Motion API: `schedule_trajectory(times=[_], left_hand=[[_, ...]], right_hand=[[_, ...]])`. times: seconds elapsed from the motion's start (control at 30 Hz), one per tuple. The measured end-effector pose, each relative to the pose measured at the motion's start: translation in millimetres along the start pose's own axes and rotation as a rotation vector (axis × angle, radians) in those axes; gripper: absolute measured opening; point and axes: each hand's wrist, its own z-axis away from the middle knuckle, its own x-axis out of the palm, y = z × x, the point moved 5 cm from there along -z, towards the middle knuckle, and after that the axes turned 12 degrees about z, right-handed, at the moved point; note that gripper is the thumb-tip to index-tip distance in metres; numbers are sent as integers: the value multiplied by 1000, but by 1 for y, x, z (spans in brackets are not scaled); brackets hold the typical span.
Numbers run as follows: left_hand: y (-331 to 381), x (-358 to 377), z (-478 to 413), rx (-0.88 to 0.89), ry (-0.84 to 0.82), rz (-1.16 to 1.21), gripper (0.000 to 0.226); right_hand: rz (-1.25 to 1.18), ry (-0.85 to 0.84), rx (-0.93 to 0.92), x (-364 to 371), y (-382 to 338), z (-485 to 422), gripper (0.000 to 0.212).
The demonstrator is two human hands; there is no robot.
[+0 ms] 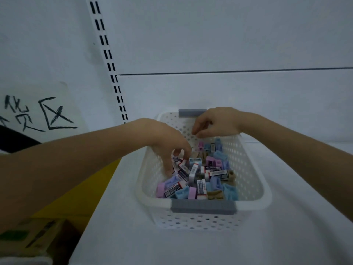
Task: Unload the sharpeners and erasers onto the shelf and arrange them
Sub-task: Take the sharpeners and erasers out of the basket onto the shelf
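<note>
— That left forearm (57, 178) fills the eight o'clock side, closest to us. Where's it headed?

— Into the basket (265, 196). The left hand (168, 142) is down in the heap, fingers curled among the erasers (217, 175) on the pile's ten o'clock side. Whether it has one pinched, I cannot tell, because the fingers cover it.

— And the other?

— The right hand (215, 121) hangs above the basket's twelve o'clock end, just beside the grey handle (192, 112) and apart from the pile. Thumb and fingertips are drawn narrow. I see nothing between them, but I can't be sure.

— So where's the stock?

— All in the basket, with none laid out on the shelf (191, 245) yet. White erasers in printed sleeves are mixed with pastel sharpeners (232, 192), heaped from the six o'clock end to past the middle. The basket stands on the shelf, its long side running six to twelve, straight away from the person.

— Which hand gets there first?

— The left, I'd say, since it is touching the pile. From the right hand the pile lies below and toward six o'clock, so it would have to drop and draw back. The pieces lie every which way, and I'd guess each wants turning before it sits in a row.
</note>
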Motion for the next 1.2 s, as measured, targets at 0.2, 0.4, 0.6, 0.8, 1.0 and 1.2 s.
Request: schedule_trajectory(times=[0.2, 0.4, 0.6, 0.8, 1.0, 1.2], left_hand=[[-2, -3, -5, -39, 92, 22, 62], [-3, -4, -4, -29, 99, 176, 55], [-1, -6, -5, 65, 127, 278, 46], [3, -5, -5, 89, 100, 236, 42], [4, -5, -10, 89, 140, 116, 37], [2, -6, -13, 117, 179, 83, 20]], right_hand=[[27, -3, 9, 0, -1, 1, 20], [6, 18, 13, -1, -2, 1, 19], [2, 22, 19, 0, 0, 1, 19], [8, 24, 5, 1, 0, -1, 18], [3, 30, 2, 2, 2, -2, 18], [-17, 37, -6, 1, 1, 0, 18]])
